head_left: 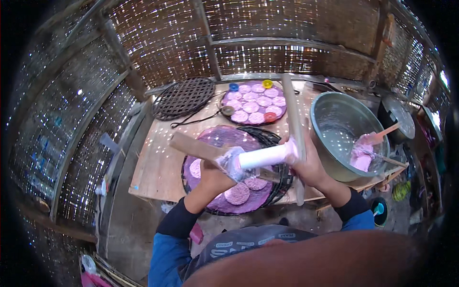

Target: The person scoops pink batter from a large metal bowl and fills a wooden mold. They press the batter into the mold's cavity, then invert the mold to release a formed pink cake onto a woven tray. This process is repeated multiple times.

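A hand press spans the space between my hands, above a round woven tray. My left hand (215, 179) is closed round its wooden crosspiece (196, 146), where pink, sticky-looking stuff clings to a clear wrapping. A white cylinder (263, 157) runs from there to a long wooden bar (293, 119), with pink residue at the joint. My right hand (308, 165) is closed on that bar, its fingers partly hidden. Below, a purple sheet (222, 135) covers the tray and carries several pink textured rounds (237, 194), some hidden by the press and my left hand.
A second tray (253, 103) at the back holds many pink rounds and coloured rings. Left of it lies a dark woven tray (184, 99). At right, a large basin (330, 143) holds pink dough (362, 158) with wooden-handled tools; a lidded pot (397, 117) stands beyond. Woven walls enclose the wooden table.
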The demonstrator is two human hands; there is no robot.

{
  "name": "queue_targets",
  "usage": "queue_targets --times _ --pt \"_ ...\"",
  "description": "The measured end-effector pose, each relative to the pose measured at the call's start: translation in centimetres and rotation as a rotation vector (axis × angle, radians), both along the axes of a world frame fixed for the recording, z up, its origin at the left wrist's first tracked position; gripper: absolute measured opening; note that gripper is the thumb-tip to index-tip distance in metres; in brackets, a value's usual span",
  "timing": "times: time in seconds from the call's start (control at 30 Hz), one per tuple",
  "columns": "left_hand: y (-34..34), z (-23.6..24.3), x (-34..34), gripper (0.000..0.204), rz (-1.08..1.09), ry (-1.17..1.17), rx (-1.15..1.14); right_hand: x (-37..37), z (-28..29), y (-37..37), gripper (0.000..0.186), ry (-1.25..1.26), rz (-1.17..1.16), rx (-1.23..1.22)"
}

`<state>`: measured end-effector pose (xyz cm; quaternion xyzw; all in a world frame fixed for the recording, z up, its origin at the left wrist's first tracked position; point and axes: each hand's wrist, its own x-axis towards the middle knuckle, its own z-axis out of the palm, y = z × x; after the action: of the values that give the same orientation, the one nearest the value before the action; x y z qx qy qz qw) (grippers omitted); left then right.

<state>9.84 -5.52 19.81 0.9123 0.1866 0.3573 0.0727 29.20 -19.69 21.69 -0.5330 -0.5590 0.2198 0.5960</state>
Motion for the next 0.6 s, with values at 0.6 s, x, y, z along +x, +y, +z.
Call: queue_targets --times 0.6 --pt "-0.8 -6.6 -0.1 0.051 -0.124 -0.118 -0.653 -1.6 -0.9 3.8 0.095 -0.172 0.432 -0.357"
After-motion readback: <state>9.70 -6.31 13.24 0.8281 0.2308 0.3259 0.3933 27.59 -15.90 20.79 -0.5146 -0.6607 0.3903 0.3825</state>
